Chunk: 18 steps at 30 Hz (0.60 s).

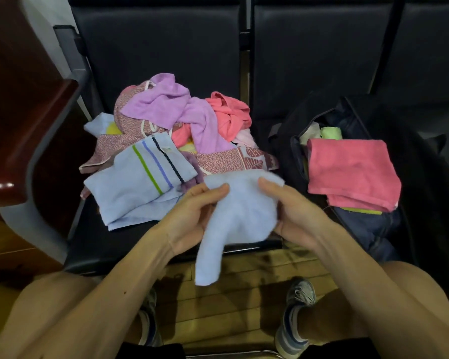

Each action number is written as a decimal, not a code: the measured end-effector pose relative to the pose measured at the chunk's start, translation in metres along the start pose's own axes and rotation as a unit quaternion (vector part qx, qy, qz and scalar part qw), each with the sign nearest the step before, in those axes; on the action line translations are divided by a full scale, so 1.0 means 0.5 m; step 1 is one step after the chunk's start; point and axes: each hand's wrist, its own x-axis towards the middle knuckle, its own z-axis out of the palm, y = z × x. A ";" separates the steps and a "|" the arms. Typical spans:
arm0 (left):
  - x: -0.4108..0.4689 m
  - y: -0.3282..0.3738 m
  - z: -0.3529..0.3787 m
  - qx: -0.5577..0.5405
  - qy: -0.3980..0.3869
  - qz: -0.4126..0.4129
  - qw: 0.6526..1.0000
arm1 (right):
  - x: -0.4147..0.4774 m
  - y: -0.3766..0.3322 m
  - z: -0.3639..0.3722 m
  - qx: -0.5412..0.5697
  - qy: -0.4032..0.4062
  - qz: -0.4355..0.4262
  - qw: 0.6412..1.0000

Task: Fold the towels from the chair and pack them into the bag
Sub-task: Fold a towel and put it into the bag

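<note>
A small pale blue towel (240, 216) hangs in the air over the front edge of the black chair seat (109, 244). My left hand (192, 218) pinches its upper left part and my right hand (293, 213) grips its upper right part; its lower end droops toward the floor. On the seat behind lies a heap of loose towels: a purple one (171, 104), a pink one (231, 112), a patterned red one (228, 159) and a striped light blue one (138, 182). The open dark bag (373, 229) stands on the seat to the right, with a folded pink towel (350, 172) on top.
A dark wooden armrest (24, 125) rises at the left of the chair. Below the seat edge is a wooden floor (239, 301), with my knees and sneakers at the bottom. Inside the bag, a green towel (331, 133) shows behind the pink one.
</note>
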 end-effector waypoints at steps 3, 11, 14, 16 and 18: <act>0.001 0.016 -0.004 0.067 0.077 0.029 0.994 | 0.005 0.021 0.007 -0.054 -0.013 0.027 0.998; 0.007 0.011 -0.031 0.116 0.120 -0.032 0.986 | 0.016 0.016 -0.008 -0.082 0.046 0.019 0.995; 0.011 0.007 -0.035 0.123 0.130 -0.081 0.981 | 0.025 0.029 -0.012 -0.133 0.046 0.045 0.989; 0.014 0.004 -0.040 0.138 0.139 -0.085 0.977 | 0.029 0.036 -0.020 -0.179 0.047 0.061 0.981; 0.016 0.000 -0.044 0.135 0.147 -0.088 0.976 | 0.032 0.039 -0.027 -0.238 0.048 0.062 0.968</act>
